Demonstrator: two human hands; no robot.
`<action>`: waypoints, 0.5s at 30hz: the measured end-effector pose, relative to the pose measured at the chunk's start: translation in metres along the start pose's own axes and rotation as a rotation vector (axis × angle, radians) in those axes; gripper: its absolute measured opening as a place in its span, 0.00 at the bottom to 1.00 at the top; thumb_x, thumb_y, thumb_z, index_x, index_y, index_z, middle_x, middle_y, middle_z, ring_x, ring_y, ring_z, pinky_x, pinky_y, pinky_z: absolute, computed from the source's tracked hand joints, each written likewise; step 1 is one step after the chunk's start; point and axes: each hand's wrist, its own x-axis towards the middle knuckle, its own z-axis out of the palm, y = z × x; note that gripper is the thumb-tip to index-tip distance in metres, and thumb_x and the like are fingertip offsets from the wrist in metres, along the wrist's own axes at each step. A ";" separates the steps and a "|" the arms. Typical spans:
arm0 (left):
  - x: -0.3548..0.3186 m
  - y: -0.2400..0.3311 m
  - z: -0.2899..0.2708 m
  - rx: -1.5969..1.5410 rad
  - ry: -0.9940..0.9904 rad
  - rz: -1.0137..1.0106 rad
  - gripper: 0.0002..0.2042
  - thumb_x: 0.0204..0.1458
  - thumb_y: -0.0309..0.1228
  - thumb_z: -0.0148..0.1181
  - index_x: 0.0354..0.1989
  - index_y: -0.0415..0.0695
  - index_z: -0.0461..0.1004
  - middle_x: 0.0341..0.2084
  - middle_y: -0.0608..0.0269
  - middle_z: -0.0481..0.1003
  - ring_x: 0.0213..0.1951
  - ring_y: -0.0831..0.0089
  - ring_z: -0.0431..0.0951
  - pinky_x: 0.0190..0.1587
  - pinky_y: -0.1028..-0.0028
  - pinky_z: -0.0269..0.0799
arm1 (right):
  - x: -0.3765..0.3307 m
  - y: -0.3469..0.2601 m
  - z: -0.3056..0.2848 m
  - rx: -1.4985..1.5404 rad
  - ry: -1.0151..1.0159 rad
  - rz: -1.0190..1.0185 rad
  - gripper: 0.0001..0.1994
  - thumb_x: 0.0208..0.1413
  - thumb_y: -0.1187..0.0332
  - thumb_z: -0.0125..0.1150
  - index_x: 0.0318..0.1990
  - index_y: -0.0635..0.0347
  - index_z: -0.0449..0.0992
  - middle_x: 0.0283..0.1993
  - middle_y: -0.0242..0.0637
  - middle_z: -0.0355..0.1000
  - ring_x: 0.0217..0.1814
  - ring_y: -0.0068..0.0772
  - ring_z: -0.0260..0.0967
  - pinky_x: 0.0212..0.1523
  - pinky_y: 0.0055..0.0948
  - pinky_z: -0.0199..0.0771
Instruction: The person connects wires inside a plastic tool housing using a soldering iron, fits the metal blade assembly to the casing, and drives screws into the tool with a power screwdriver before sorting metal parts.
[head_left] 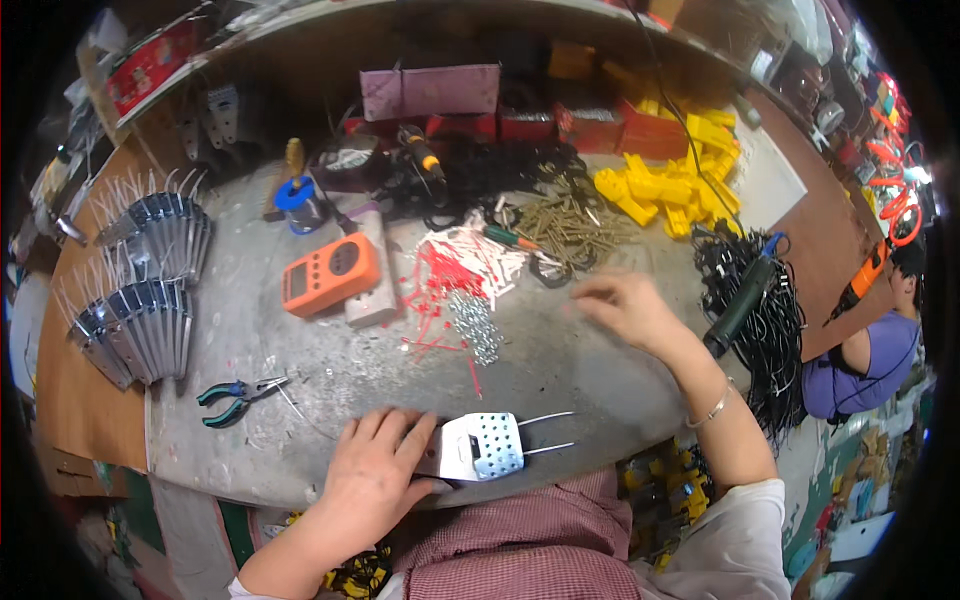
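My left hand [372,468] lies at the front of the workbench, closed over the left end of a shiny metal bracket with a perforated plate [498,446]. Two thin pale wires stick out of the plate's right end. Over the bench, farther back and to the right, my right hand [632,312] has its thumb and fingers pinched together; whatever is between them is too small or blurred to tell. Left of that hand lie small silver screws [474,325], red tubes [448,268] and white tubes [492,258]. Behind it spreads a heap of brass-coloured pins [575,235].
Pliers [242,398] and an orange multimeter [330,274] lie left. Similar metal parts [135,330] are stacked at the far left. Yellow plastic pieces [670,185] sit at the back; a dark green electric screwdriver [740,305] and black cables [765,360] lie right. A co-worker [870,365] is beyond.
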 end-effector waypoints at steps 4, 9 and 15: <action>0.033 0.028 0.015 -0.210 0.131 0.096 0.44 0.31 0.36 0.73 0.61 0.38 0.60 0.56 0.50 0.64 0.58 0.53 0.64 0.58 0.58 0.61 | 0.025 0.007 0.031 -0.221 0.087 -0.109 0.10 0.46 0.66 0.67 0.35 0.61 0.78 0.33 0.44 0.73 0.36 0.47 0.73 0.38 0.39 0.73; 0.048 0.033 0.037 -0.275 0.203 0.050 0.41 0.31 0.34 0.73 0.60 0.38 0.63 0.50 0.51 0.68 0.51 0.53 0.68 0.53 0.59 0.64 | 0.048 0.012 0.033 -0.400 -0.059 -0.152 0.10 0.44 0.64 0.67 0.29 0.61 0.75 0.33 0.43 0.73 0.37 0.49 0.73 0.37 0.43 0.73; 0.048 0.032 0.037 -0.301 0.265 0.019 0.39 0.31 0.34 0.73 0.58 0.38 0.65 0.47 0.51 0.68 0.48 0.53 0.69 0.51 0.59 0.64 | 0.010 0.002 0.020 -0.230 0.147 -0.344 0.06 0.45 0.70 0.65 0.28 0.60 0.73 0.29 0.38 0.70 0.28 0.40 0.72 0.28 0.35 0.73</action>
